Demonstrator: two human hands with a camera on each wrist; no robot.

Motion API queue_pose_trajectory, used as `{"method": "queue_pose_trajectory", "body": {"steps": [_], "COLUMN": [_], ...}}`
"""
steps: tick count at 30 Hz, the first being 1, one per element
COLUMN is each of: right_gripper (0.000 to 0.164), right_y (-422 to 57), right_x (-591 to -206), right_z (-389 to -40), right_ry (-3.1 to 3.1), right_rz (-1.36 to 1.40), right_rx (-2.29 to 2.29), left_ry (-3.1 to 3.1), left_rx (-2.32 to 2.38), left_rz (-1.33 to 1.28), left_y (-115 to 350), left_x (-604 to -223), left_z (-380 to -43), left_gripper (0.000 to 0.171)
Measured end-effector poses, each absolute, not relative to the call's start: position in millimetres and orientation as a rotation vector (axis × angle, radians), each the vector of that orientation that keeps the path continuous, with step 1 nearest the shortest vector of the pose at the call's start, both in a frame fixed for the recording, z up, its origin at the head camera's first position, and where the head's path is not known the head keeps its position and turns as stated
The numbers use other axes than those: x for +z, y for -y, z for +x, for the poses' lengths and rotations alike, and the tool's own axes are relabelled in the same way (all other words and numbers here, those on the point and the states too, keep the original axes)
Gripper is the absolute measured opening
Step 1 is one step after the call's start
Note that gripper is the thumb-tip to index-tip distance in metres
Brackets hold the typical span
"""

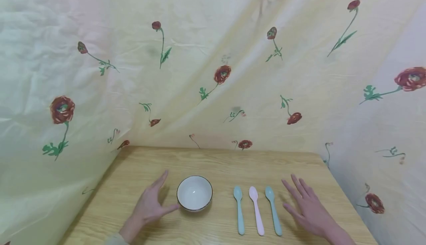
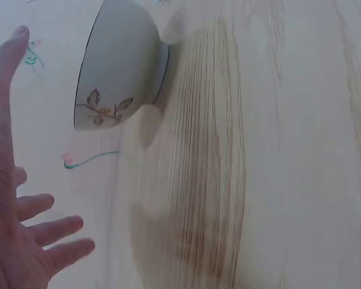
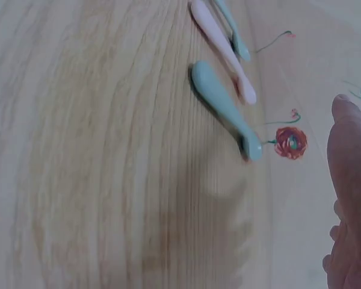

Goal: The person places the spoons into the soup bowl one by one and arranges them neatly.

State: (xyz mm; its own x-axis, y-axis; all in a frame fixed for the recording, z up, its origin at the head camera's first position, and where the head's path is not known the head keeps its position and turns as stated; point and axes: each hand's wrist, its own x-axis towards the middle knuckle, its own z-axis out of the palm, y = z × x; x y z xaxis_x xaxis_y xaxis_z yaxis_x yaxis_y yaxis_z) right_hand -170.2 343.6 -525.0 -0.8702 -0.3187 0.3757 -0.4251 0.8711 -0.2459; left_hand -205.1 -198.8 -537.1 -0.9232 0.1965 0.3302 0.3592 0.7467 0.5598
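Note:
A white bowl with a dark rim stands upright on the wooden table. My left hand is just left of it, thumb and fingers spread, its thumb tip close to the bowl's rim. The left wrist view shows a brown leaf pattern on the bowl's side, and the left hand holds nothing. Right of the bowl lie a green spoon, a pink spoon and another green spoon, side by side. My right hand hovers right of the last spoon, fingers spread, nothing in it.
The light wooden table carries the bowl and spoons. A cream cloth with red flowers hangs behind the table and along both sides, meeting its edges.

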Motion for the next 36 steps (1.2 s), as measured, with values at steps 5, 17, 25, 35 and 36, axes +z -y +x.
{"method": "queue_pose_trajectory", "body": {"steps": [5,17,25,35,36], "right_gripper": [0.073,0.078,0.076,0.072,0.071], "right_y": [-335,-305,-292,-275,-273], "right_x": [-520,-510,-506,-501,-501], "right_z": [-174,-184,-187,-189,-189], "right_ry": [2.71,2.755,2.754,2.754,2.744], "right_rz": [0.565,0.594,0.632,0.627,0.62], "right_rx": [0.517,0.617,0.614,0.628,0.627], "left_ry": [2.643,2.635,2.615,2.585,2.582], "left_rx": [-1.31,-1.561,-1.677,-1.662,-1.669], "left_rz": [-0.395,-0.311,-0.321,-0.346,-0.343], "left_y": [186,165,160,156,156], "left_x": [-541,-551,-554,-555,-555], "left_z": [-206,-208,-209,-207,-207], "left_gripper": [0.125,0.12,0.121,0.117,0.117]}}
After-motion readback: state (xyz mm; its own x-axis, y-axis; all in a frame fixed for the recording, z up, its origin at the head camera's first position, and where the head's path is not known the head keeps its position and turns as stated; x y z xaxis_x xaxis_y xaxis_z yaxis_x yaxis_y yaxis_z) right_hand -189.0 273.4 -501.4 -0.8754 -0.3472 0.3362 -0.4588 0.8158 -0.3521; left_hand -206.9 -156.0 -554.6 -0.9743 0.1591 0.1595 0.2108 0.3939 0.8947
